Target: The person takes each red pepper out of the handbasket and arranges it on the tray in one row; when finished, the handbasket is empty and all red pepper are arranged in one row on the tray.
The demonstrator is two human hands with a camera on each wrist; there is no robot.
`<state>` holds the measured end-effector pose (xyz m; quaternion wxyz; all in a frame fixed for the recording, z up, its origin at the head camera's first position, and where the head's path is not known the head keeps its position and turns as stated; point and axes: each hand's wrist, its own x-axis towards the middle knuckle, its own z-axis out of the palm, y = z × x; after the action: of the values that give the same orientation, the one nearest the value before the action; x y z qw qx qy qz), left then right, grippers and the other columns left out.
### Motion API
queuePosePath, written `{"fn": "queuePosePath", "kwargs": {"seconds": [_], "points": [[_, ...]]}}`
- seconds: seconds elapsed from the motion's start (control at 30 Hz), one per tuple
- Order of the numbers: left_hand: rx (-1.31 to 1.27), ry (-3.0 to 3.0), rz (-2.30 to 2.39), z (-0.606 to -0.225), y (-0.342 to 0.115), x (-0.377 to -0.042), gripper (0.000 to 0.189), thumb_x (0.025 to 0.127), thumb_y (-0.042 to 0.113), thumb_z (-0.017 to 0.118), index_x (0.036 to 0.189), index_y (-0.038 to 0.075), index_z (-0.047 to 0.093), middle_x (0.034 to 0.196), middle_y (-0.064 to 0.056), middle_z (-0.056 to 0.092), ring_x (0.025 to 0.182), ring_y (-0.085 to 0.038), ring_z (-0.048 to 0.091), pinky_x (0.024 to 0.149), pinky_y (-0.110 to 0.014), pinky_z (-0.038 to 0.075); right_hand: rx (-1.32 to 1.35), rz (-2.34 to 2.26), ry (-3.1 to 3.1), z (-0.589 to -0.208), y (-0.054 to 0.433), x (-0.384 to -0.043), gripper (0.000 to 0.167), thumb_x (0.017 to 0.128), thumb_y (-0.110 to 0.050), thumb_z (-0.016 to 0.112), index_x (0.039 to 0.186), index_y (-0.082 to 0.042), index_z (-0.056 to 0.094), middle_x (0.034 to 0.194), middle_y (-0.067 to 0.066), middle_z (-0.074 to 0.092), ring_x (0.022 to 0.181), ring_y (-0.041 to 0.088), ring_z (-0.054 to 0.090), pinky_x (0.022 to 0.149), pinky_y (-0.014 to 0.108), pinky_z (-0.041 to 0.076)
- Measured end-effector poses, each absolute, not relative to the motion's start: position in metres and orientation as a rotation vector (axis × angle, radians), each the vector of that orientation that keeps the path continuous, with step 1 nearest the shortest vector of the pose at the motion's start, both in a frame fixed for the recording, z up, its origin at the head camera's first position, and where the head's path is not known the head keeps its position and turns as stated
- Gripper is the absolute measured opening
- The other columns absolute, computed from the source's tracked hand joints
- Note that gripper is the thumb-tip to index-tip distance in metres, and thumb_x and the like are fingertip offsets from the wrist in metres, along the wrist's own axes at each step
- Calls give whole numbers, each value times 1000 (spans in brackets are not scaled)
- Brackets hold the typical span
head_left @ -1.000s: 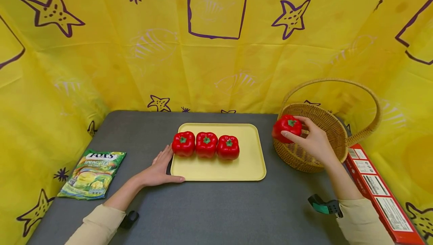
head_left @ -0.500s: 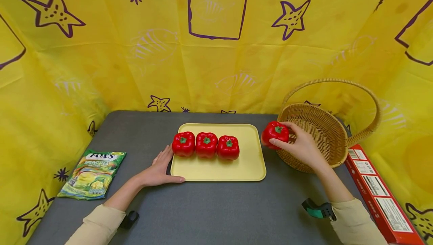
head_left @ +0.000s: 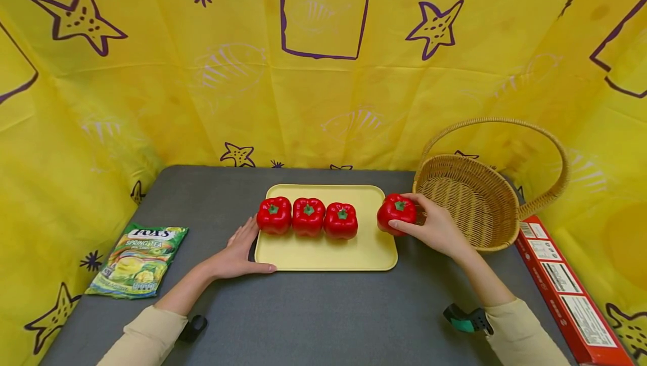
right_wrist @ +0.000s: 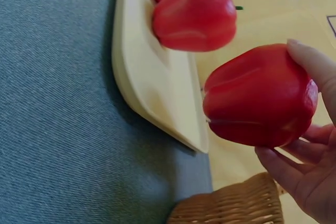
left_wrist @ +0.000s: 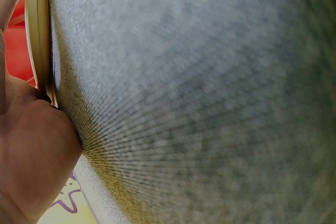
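In the head view, my right hand (head_left: 437, 228) grips a red bell pepper (head_left: 397, 214) between thumb and fingers, over the right edge of a pale yellow tray (head_left: 303, 255). The right wrist view shows this held bell pepper (right_wrist: 260, 98) raised above the level of the tray (right_wrist: 139, 85). Three more red bell peppers (head_left: 309, 216) with green stems stand in a row on the tray's left and middle. My left hand (head_left: 235, 256) rests at the tray's left edge, fingers straight and thumb along the front corner. In the left wrist view, the left hand (left_wrist: 37, 150) touches the tray rim (left_wrist: 39, 30).
A wicker basket (head_left: 467, 209) with a tall handle stands right of the tray. Beyond it, a long red box (head_left: 563, 287) lies along the table's right edge. A green candy bag (head_left: 139, 262) lies at left. Yellow printed cloth surrounds the grey table (head_left: 323, 315).
My right hand has carried the bell pepper leftward from in front of the basket to the tray's right edge. The left hand, tray and three other peppers have stayed put.
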<state>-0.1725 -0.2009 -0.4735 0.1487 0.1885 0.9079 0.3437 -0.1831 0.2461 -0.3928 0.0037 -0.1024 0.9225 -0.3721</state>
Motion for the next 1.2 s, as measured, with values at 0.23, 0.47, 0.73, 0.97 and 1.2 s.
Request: {"fn": "queuePosePath", "kwargs": {"seconds": [0.23, 0.47, 0.73, 0.97, 1.2], "points": [[551, 2611, 990, -472, -200, -172, 118, 77, 54, 76, 157, 5, 3, 161, -19, 2, 146, -40, -4, 112, -62, -1, -372, -1166, 2870, -402, 239, -183, 71, 78, -47, 80, 132, -8, 54, 118, 11, 64, 99, 26, 65, 82, 44, 54], [557, 2608, 996, -473, -201, -173, 118, 77, 54, 76, 157, 6, 3, 162, -19, 2, 146, -40, -5, 112, -62, -1, -401, -1163, 2852, -410, 233, -183, 71, 78, -45, 81, 132, -9, 54, 118, 11, 65, 101, 26, 65, 82, 44, 54], [550, 2608, 996, -472, -201, -173, 119, 77, 54, 76, 157, 6, 3, 162, -19, 1, 146, -40, -4, 112, -62, -1, -444, -1226, 2790, -416, 226, -186, 70, 78, -40, 82, 133, -7, 53, 119, 13, 64, 107, 31, 64, 86, 47, 54], [546, 2607, 994, -473, -202, -172, 118, 76, 54, 76, 157, 6, 3, 162, -19, 2, 146, -40, -4, 112, -62, -1, -472, -1207, 2766, -417, 220, -189, 70, 78, -43, 81, 133, -9, 53, 119, 13, 65, 109, 31, 63, 87, 46, 53], [553, 2608, 995, -473, -202, -173, 119, 76, 54, 76, 157, 6, 3, 162, -19, 1, 146, -40, -4, 112, -63, 0, -523, -1214, 2744, -422, 218, -193, 72, 79, -43, 80, 136, -10, 51, 125, 14, 62, 112, 31, 61, 89, 45, 53]]}}
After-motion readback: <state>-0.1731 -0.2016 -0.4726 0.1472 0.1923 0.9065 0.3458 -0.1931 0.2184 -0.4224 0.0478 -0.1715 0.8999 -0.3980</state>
